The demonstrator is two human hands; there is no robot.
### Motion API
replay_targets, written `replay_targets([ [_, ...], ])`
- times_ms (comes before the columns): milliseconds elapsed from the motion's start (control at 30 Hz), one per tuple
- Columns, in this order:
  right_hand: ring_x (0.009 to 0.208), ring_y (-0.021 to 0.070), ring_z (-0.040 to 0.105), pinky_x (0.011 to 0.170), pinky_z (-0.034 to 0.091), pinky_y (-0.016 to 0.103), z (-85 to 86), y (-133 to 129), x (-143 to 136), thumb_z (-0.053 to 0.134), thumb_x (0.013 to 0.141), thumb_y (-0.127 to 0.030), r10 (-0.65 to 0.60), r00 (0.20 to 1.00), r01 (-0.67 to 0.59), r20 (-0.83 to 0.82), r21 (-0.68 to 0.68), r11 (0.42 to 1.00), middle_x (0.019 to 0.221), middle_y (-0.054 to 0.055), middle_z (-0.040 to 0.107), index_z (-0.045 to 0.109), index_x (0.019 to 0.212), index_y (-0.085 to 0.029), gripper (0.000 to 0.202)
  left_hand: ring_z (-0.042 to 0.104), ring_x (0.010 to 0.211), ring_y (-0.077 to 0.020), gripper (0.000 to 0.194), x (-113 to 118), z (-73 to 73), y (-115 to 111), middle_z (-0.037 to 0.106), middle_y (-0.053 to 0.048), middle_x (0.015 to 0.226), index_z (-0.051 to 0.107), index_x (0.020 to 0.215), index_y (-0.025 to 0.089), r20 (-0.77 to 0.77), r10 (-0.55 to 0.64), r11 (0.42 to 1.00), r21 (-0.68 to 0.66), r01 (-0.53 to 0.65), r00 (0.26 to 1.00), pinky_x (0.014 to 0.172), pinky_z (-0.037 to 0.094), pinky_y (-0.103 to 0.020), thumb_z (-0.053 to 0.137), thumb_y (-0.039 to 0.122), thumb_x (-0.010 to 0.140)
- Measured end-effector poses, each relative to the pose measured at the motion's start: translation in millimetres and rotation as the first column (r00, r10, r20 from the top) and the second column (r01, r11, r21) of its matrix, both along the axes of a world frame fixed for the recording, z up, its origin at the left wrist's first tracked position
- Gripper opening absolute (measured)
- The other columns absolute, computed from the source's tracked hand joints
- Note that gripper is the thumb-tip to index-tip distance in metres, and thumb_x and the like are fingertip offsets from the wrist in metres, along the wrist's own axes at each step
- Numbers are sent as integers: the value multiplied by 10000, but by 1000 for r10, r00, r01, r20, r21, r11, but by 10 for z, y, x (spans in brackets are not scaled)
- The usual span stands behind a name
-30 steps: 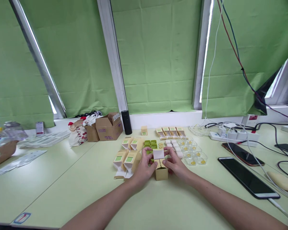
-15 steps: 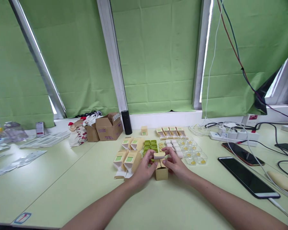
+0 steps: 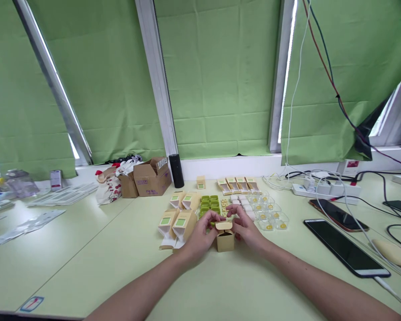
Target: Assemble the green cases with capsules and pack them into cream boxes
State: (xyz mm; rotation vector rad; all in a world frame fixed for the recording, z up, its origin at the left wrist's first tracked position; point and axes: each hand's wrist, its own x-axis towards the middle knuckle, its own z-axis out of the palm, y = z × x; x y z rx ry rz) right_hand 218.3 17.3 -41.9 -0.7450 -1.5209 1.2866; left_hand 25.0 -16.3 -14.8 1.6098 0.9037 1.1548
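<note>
Small square tan cardboard box (image 3: 225, 243): upright on the pale-green table (image 3: 203, 290), between your hands, flap partly open.
Your left hand (image 3: 203, 232): holding its left side.
Your right hand (image 3: 246, 228): holding its right.

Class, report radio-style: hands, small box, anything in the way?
Left hand, right hand flanking small box, at its lid. Box upright, lid not fully closed. Green containers close beyond; no obstruction seen.
</note>
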Motion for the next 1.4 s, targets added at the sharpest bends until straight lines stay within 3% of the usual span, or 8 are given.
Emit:
replay_targets([
  [167,693,141,503,561,445,271,107,-53,63,616,935,-460,-57,998,58,-12,186,981,1073,34,544,583,1169,-274,301,621,1043,-233,201,-11,-2,3,685,-72,1123,589,989,213,2,7,1000,-2,-7,1000,900,491,-332,735,336,923],
  [300,838,207,574,669,501,332,191,-145,87,627,980,-477,-146,985,90,95,438,894,1106,68,590,613,1126,-282,243,594,1004,-219,203,-13,5,-3,648,-50,1068,599,1005,215,-1,6,1000,-4,-6,1000,881,476,-321,734,340,918],
  [433,785,216,558,637,487,360,196,-176,81,638,985,-414,-179,972,72,150,539,839,1079,80,596,640,1105,-289,173,569,953,-205,190,-14,44,-25,610,-26,998,602,984,219,46,-6,999,-43,8,999,849,450,-308,727,332,897],
  [667,754,218,541,628,473,364,171,-160,99,644,981,-354,-203,963,61,178,590,805,1044,76,583,659,1101,-293,136,578,1062,-248,157,-56,87,-18,635,-51,1057,635,1015,225,84,-51,999,-8,52,995,942,448,-350,628,326,895],
  [1000,740,220,531,622,471,376,152,-171,112,653,962,-355,-187,962,30,201,601,799,1083,88,586,653,1114,-297,163,567,1095,-262,355,-62,96,-82,622,-63,1123,637,1108,227,58,-77,997,-15,78,995,965,444,-356,653,555,972],
  [1233,762,225,543,656,472,381,142,-166,121,648,964,-306,-170,959,-4,226,612,790,1116,85,580,632,1124,-305,161,560,1104,-259,353,-84,31,-44,622,-75,1161,640,1163,231,-18,-56,998,41,56,998,973,445,-358,670,534,986],
  [1400,770,223,550,657,472,370,174,-171,111,604,1009,-410,-140,971,3,193,579,815,1098,84,578,654,1130,-293,175,575,1118,-275,358,-95,20,-24,642,-90,1188,639,1169,226,-41,-53,996,64,55,998,992,448,-386,672,531,982],
])
